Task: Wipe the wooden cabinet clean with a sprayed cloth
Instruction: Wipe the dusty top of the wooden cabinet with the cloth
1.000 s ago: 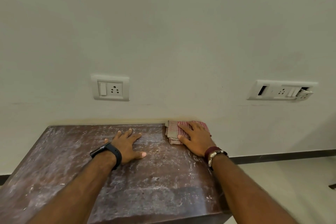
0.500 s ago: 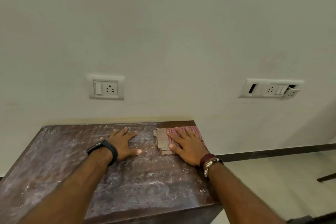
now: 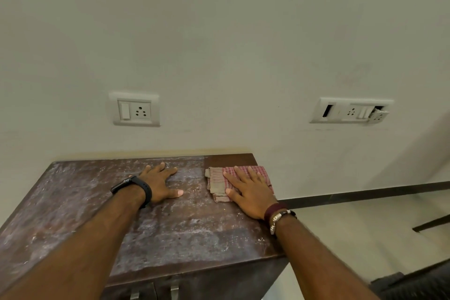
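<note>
While the right hand [image 3: 253,190] presses the cloth [image 3: 219,181] with flat, released fingers on the cabinet [image 3: 185,229] top's far right corner, wiping is underway. The left hand [image 3: 159,184] rests flat, holding nothing. Next, I judge, sweep over the dusty left part.

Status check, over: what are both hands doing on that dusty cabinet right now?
Left hand flat on cabinet top, bracing. Right hand open, pressing checked cloth at far right corner. Clean strip behind cloth; the rest dusty. Nothing in the way.

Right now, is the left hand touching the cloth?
No, the left hand lies flat on the bare cabinet top, apart from the cloth, which only the right hand presses.
</note>
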